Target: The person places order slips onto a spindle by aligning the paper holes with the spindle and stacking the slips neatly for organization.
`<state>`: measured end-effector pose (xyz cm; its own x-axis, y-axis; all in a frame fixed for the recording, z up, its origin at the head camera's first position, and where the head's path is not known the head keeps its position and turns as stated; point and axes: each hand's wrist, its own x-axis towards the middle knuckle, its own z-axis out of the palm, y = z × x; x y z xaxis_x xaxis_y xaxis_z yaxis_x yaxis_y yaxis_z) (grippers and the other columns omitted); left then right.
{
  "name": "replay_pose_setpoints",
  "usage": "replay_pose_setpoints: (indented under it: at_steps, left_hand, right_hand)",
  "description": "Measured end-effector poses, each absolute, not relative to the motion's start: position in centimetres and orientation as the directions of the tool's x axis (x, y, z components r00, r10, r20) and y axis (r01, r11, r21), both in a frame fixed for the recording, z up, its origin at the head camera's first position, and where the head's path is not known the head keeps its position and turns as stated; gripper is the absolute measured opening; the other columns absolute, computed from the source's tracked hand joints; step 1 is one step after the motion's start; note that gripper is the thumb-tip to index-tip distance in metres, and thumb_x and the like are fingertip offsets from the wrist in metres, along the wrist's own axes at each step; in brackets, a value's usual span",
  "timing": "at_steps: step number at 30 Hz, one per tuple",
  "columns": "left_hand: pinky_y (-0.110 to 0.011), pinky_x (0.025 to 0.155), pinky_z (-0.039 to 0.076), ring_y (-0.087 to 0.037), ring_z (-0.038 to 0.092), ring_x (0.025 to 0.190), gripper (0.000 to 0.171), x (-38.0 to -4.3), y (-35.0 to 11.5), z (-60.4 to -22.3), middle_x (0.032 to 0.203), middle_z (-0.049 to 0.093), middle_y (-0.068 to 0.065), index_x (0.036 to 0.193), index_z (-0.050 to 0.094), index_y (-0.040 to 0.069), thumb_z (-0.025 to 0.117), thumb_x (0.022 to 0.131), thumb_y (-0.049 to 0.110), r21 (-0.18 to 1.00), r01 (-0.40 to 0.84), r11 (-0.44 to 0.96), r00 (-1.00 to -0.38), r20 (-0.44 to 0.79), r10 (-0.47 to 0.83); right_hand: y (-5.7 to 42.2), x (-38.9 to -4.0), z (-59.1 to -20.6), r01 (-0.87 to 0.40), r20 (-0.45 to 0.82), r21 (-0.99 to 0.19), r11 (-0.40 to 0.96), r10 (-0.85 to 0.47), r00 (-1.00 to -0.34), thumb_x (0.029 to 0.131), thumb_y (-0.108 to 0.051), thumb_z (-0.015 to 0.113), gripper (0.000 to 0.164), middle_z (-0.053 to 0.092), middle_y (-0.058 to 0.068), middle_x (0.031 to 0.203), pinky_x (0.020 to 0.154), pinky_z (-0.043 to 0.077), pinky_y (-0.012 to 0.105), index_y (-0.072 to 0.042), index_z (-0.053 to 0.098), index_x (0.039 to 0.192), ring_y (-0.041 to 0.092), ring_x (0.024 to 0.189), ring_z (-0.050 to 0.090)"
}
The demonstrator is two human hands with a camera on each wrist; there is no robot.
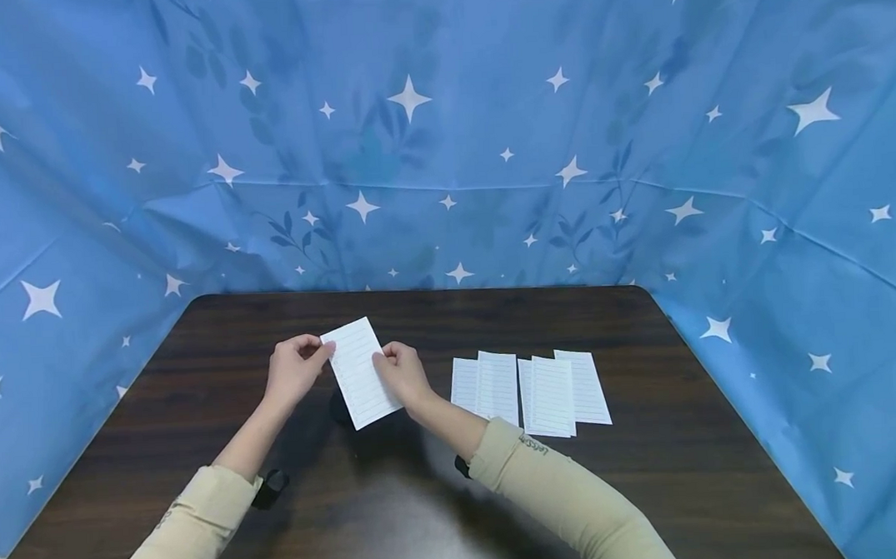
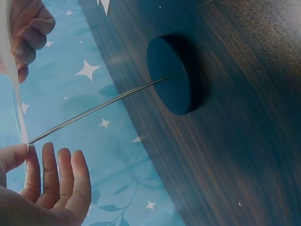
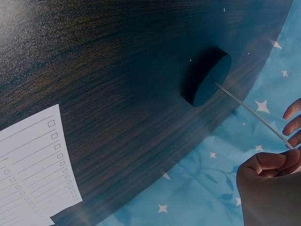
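A white lined slip of paper [image 1: 356, 377] is held up, tilted, between both hands. My left hand [image 1: 296, 371] pinches its upper left edge between thumb and forefinger; in the left wrist view the other fingers of that hand [image 2: 56, 188] are extended. On the opposite edge, my right hand [image 1: 405, 375] grips the slip with the thumb on its face. Behind the paper stands a bill spike with a round black base [image 2: 171, 75] and a thin metal rod [image 2: 96, 108]. The rod's tip meets the slip near the left fingertips; whether it pierces the paper I cannot tell.
Several more lined slips [image 1: 552, 396] lie partly overlapping on the dark wooden table [image 1: 674, 470], right of the hands. Checkboxes run down the edges of these slips [image 3: 42, 155] in the right wrist view. A blue star-patterned cloth [image 1: 441, 130] hangs behind the table.
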<state>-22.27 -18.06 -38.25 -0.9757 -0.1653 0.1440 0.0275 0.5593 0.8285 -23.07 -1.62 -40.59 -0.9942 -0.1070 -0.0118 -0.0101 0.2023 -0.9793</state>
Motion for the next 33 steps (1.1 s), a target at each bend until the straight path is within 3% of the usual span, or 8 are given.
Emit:
replay_pose_setpoints:
  at_steps: [4,9,12,17,26,30,33]
  left_hand:
    - [-0.018,0.052,0.049,-0.003,0.055,0.055,0.027,-22.46,-18.01,-38.37,0.088,0.065,-0.025,0.099,0.063,-0.01,0.059,0.092,0.015,0.828,0.033,0.56,-0.976,0.147,-0.159]
    - [-0.024,0.062,0.058,-0.005,0.06,0.062,0.029,-22.7,-17.97,-38.68,0.086,0.065,-0.021,0.104,0.061,-0.013,0.057,0.093,0.014,0.89,0.01,0.456,-0.983,0.092,-0.158]
    - [-0.025,0.066,0.059,-0.003,0.061,0.066,0.032,-22.67,-18.03,-38.9,0.087,0.065,-0.014,0.109,0.059,-0.012,0.055,0.095,0.016,0.924,-0.028,0.382,-0.986,0.038,-0.164]
    - [-0.027,0.069,0.059,0.0,0.061,0.066,0.034,-22.43,-18.03,-39.0,0.089,0.066,-0.013,0.112,0.056,-0.012,0.053,0.096,0.017,0.94,-0.055,0.338,-0.984,0.005,-0.175]
    - [-0.02,0.057,0.055,-0.012,0.062,0.062,0.026,-22.88,-17.97,-39.04,0.08,0.064,-0.018,0.099,0.064,-0.01,0.056,0.093,0.014,0.873,0.009,0.487,-0.969,0.128,-0.211]
    - [-0.014,0.05,0.048,-0.02,0.064,0.06,0.024,-22.92,-18.11,-39.1,0.082,0.065,-0.025,0.095,0.064,-0.01,0.057,0.092,0.012,0.844,0.033,0.535,-0.968,0.161,-0.195]
    - [-0.015,0.048,0.048,-0.02,0.063,0.055,0.023,-22.91,-18.38,-39.16,0.082,0.065,-0.028,0.093,0.065,-0.011,0.057,0.092,0.011,0.826,0.054,0.561,-0.967,0.182,-0.176]
  right_hand:
    - [-1.68,-23.16,-40.6,0.007,-0.031,-0.976,0.22,-0.106,-0.994,0.095,-0.015,0.05,0.022,0.058,0.007,0.067,0.05,0.04,0.018,0.004,0.062,0.092,0.01,0.057,0.051]
    - [-1.62,-23.22,-40.5,0.01,-0.032,-0.976,0.216,-0.097,-0.995,0.095,-0.015,0.051,0.022,0.057,0.007,0.066,0.05,0.04,0.019,0.004,0.061,0.091,0.01,0.057,0.051]
    - [-1.56,-23.13,-40.45,0.01,-0.036,-0.973,0.231,-0.107,-0.994,0.095,-0.016,0.05,0.022,0.057,0.006,0.066,0.05,0.039,0.018,0.003,0.062,0.092,0.009,0.057,0.05]
    - [-1.62,-23.04,-40.48,0.004,-0.034,-0.971,0.239,-0.121,-0.992,0.096,-0.017,0.051,0.023,0.057,0.005,0.066,0.05,0.039,0.018,0.003,0.062,0.093,0.009,0.057,0.05]
    - [-1.71,-23.21,-40.57,0.008,-0.037,-0.97,0.241,-0.119,-0.992,0.096,-0.017,0.05,0.023,0.061,0.01,0.07,0.05,0.041,0.018,0.003,0.062,0.095,0.01,0.058,0.053]
    - [-1.68,-23.07,-40.64,-0.007,-0.028,-0.966,0.26,-0.131,-0.991,0.096,-0.015,0.05,0.022,0.059,0.008,0.068,0.051,0.039,0.019,0.005,0.061,0.093,0.01,0.057,0.05]
    - [-1.69,-23.09,-40.78,-0.028,-0.011,-0.963,0.268,-0.144,-0.989,0.095,-0.013,0.051,0.021,0.055,0.005,0.064,0.05,0.038,0.018,0.005,0.06,0.091,0.01,0.056,0.048]
